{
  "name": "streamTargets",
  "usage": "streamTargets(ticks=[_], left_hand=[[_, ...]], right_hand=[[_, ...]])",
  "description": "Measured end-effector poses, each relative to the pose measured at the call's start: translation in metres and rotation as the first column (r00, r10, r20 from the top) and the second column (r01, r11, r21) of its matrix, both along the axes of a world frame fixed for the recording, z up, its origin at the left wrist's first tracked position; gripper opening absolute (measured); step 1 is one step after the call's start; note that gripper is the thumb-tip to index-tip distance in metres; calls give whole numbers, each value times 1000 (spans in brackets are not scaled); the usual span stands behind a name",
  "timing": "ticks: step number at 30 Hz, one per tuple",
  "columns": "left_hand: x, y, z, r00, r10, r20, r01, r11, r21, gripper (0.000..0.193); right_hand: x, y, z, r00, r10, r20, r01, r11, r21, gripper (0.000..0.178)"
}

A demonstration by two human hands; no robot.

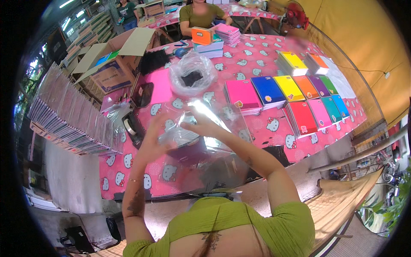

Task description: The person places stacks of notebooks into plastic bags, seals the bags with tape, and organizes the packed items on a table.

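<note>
Before me lies a stack of notebooks point(188, 150) with a purple side, partly under a sheet of clear plastic film point(227, 167) that glares with light. My left hand point(155, 139) hovers at the stack's left side, a little blurred, fingers spread with nothing seen in them. Above the stack and the film is my right hand point(202, 123), its thumb and fingers apart; whether it touches the film I cannot tell. A black tape dispenser point(133, 130) with a roll of tape stands left of my left hand. Beyond my hands sits a roll of clear plastic point(192, 77).
Wrapped notebooks point(72, 113) form a long row at the left, near an open cardboard box point(113, 73). Colourful notebook piles point(274, 91) stand at the right. A phone point(143, 94) lies far left. Across the table point(252, 43) sits a person point(201, 17) behind more notebooks.
</note>
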State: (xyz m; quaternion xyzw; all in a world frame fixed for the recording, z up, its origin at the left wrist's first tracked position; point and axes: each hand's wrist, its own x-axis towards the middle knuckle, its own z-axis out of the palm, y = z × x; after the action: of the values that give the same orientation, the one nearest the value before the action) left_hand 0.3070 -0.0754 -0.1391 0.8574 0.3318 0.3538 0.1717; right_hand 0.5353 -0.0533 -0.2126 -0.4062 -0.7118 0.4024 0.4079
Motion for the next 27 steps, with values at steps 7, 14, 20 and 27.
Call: streamTargets(ticks=[7, 14, 20, 27], left_hand=[[-25, 0, 17, 907, 143, 397, 62, 886, -460, 24], [-20, 30, -62, 940, -16, 341, 265, 663, -700, 57], [-45, 17, -68, 975, -70, 209, 191, 742, -642, 60], [-30, -29, -76, 963, 52, -263, 40, 942, 333, 48]], right_hand=[[-18, 17, 22, 987, 57, 151, -85, 979, 185, 21], [-7, 24, 32, 977, 89, 196, -137, 959, 248, 52], [10, 15, 27, 858, 514, -9, -510, 849, -141, 106], [-5, -49, 5, 906, 39, 421, -252, 850, 463, 53]])
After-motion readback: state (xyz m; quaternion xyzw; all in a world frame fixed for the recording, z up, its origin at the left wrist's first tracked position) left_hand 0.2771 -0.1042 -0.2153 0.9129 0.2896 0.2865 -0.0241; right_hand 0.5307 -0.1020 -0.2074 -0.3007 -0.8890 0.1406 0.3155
